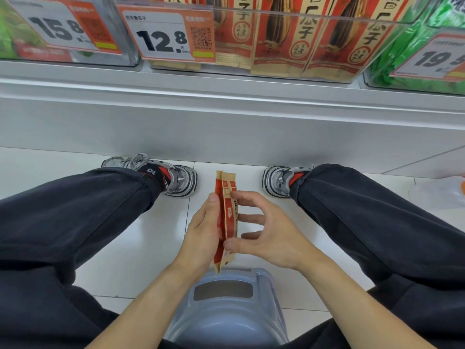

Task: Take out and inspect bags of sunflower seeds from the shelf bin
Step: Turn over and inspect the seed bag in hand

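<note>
A red and tan bag of sunflower seeds [227, 197] stands edge-on between my knees, low over the floor. My left hand [201, 233] lies along its left face, thumb up near the top. My right hand [264, 233] pinches the bag's right side between thumb and index finger, the other fingers curled loosely. Up on the shelf, a clear plastic bin [297, 69] holds several more red and tan seed bags [284, 39] standing upright behind its front wall.
A grey shelf ledge [226, 102] runs across below the bins. Price tags reading 15.8 [63, 23], 12.8 [166, 34] and 19 [437, 56] hang in front. Green packets [402, 46] fill the right bin. I sit on a grey plastic stool [226, 306] on white floor tiles.
</note>
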{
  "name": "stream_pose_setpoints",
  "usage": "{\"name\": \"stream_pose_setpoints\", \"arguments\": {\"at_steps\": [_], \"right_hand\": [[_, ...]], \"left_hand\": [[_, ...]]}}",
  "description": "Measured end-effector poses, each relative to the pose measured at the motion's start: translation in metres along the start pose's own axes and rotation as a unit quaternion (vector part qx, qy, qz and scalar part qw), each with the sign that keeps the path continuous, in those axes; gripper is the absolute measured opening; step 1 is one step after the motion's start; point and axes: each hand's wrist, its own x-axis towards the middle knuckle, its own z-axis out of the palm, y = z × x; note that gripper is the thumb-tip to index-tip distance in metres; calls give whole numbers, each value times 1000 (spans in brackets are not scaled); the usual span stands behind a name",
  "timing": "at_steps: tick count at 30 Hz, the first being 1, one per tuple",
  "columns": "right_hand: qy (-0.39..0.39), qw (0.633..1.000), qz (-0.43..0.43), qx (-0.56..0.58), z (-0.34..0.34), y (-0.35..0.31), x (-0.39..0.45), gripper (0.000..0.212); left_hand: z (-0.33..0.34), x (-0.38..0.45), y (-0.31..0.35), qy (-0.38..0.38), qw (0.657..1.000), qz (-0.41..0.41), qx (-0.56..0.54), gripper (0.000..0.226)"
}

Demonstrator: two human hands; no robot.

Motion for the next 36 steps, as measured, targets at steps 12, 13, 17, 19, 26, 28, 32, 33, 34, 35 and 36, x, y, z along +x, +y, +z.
{"name": "stream_pose_setpoints", "arguments": {"at_steps": [12, 13, 17, 19, 26, 28, 32, 33, 34, 35, 36], "right_hand": [[99, 965, 39, 240, -17, -3, 6, 63], [99, 963, 42, 247, -18, -2, 7, 64], [87, 964, 35, 250, -16, -2, 7, 67], [77, 966, 28, 243, -16, -4, 6, 66], [51, 972, 19, 227, -21, -2, 8, 69], [59, 977, 16, 204, -21, 1, 9, 70], [106, 992, 1, 68, -17, 2, 9, 72], [116, 992, 1, 49, -17, 3, 10, 71], [126, 991, 1, 37, -16, 5, 11, 70], [137, 990, 2, 30, -16, 5, 12, 67], [150, 988, 7, 28, -16, 5, 12, 64]], "left_hand": [[-4, 0, 2, -149, 984, 71, 63, 44], [-4, 0, 0, -151, 982, 82, 82, 46], [-8, 0, -3, -149, 969, 116, 159, 50], [-11, -1, -3, -157, 960, 122, 197, 53], [-13, -1, 2, -166, 953, 123, 220, 54], [-12, -2, 4, -167, 965, 102, 177, 47], [-9, 0, 6, -99, 990, 43, 89, 42], [-9, 1, 5, -79, 992, 40, 86, 43], [-9, 2, 4, -61, 994, 39, 86, 43], [-10, 4, 2, -45, 994, 39, 93, 40], [-11, 5, 1, -33, 993, 40, 106, 36]]}}
